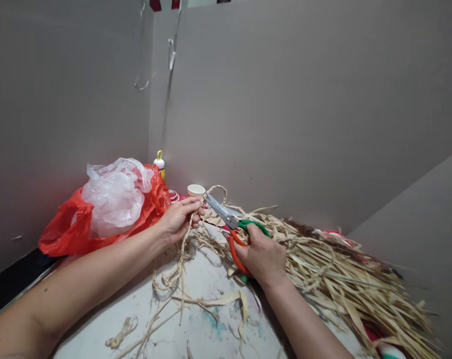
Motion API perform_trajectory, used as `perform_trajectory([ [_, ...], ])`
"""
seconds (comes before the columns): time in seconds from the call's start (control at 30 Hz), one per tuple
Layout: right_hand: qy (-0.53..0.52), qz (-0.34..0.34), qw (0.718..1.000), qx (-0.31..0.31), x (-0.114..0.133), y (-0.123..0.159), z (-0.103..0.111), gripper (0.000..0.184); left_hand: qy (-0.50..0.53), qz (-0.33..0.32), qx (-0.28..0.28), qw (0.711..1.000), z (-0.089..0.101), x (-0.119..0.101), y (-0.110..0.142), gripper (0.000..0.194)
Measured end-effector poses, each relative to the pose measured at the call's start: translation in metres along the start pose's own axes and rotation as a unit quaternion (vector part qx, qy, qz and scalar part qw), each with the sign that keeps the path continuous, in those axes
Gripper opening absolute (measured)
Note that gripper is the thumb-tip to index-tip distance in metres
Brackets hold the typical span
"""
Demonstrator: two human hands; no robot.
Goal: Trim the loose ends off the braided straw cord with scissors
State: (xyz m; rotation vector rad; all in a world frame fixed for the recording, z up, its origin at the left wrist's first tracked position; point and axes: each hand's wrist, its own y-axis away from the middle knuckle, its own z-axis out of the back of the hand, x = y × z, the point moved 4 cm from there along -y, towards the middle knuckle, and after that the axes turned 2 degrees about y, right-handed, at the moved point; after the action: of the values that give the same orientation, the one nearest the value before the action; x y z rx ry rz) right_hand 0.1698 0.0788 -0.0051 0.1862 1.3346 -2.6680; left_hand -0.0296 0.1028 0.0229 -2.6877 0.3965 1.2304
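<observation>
My left hand (183, 219) pinches a braided straw cord (181, 259) between thumb and fingers, above the table. Part of the cord loops up past the fingertips, and the rest hangs down onto the tabletop. In my right hand (265, 254) is a pair of scissors (227, 214) with one green and one orange handle. The blades are parted and point up and left, their tips close to the cord at my left fingertips. Whether the blades touch the cord I cannot tell.
A big heap of dry straw strips (334, 269) covers the right side. Loose scraps lie on the stained white table (203, 329). At the back left are a red plastic bag (71, 224) with a clear bag (117, 199), a yellow-and-white bottle (159, 163) and a paper cup (196, 190). Grey walls enclose the table.
</observation>
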Motion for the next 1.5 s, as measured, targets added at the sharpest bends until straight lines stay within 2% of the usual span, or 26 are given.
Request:
perform_trajectory([
  [0.17, 0.004, 0.003, 1.000, -0.014, -0.002, 0.001, 0.000, 0.043, 0.005, -0.005, -0.002, 1.000, 0.001, 0.003, 0.000, 0.014],
  [0.43, -0.010, 0.007, 1.000, 0.002, -0.005, 0.002, -0.003, 0.042, 0.008, 0.001, -0.004, 1.000, 0.000, 0.005, 0.001, 0.012],
  [0.5, -0.035, -0.015, 0.999, 0.002, -0.007, 0.002, -0.004, 0.041, 0.007, 0.000, -0.016, 1.000, 0.001, 0.004, 0.001, 0.011],
  [0.6, -0.106, -0.113, 0.988, 0.004, -0.015, 0.002, -0.005, 0.041, 0.003, -0.002, -0.030, 1.000, 0.003, 0.004, -0.001, 0.007],
  [0.67, -0.201, -0.188, 0.962, 0.002, -0.019, 0.002, -0.007, 0.042, 0.001, 0.001, -0.030, 1.000, 0.004, 0.005, -0.001, 0.006],
  [0.73, -0.316, -0.236, 0.919, -0.001, -0.021, 0.001, -0.008, 0.042, 0.000, 0.005, -0.027, 1.000, 0.005, 0.007, -0.001, 0.008],
  [0.83, -0.465, -0.290, 0.836, 0.005, -0.017, -0.003, -0.008, 0.039, -0.008, 0.016, -0.007, 1.000, 0.004, 0.012, 0.000, 0.010],
  [0.93, -0.567, -0.349, 0.746, 0.012, -0.011, -0.006, -0.006, 0.037, -0.022, 0.023, 0.020, 0.999, 0.001, 0.017, 0.002, 0.013],
  [1.0, -0.604, -0.366, 0.708, 0.001, -0.007, -0.010, 0.000, 0.037, -0.032, 0.029, 0.023, 0.999, -0.001, 0.020, 0.003, 0.015],
  [1.2, -0.667, -0.372, 0.645, -0.032, 0.005, -0.018, 0.017, 0.037, -0.057, 0.042, 0.017, 0.997, -0.009, 0.024, 0.011, 0.019],
  [1.33, -0.700, -0.385, 0.599, 0.045, 0.019, -0.018, 0.020, 0.039, -0.083, 0.041, 0.058, 0.994, -0.016, 0.027, 0.015, 0.023],
  [1.4, -0.711, -0.381, 0.587, 0.068, 0.025, -0.018, 0.021, 0.037, -0.103, 0.054, 0.089, 0.989, -0.020, 0.029, 0.018, 0.025],
  [1.5, -0.711, -0.393, 0.580, 0.049, 0.023, -0.018, 0.023, 0.036, -0.115, 0.091, 0.122, 0.982, -0.024, 0.032, 0.022, 0.029],
])
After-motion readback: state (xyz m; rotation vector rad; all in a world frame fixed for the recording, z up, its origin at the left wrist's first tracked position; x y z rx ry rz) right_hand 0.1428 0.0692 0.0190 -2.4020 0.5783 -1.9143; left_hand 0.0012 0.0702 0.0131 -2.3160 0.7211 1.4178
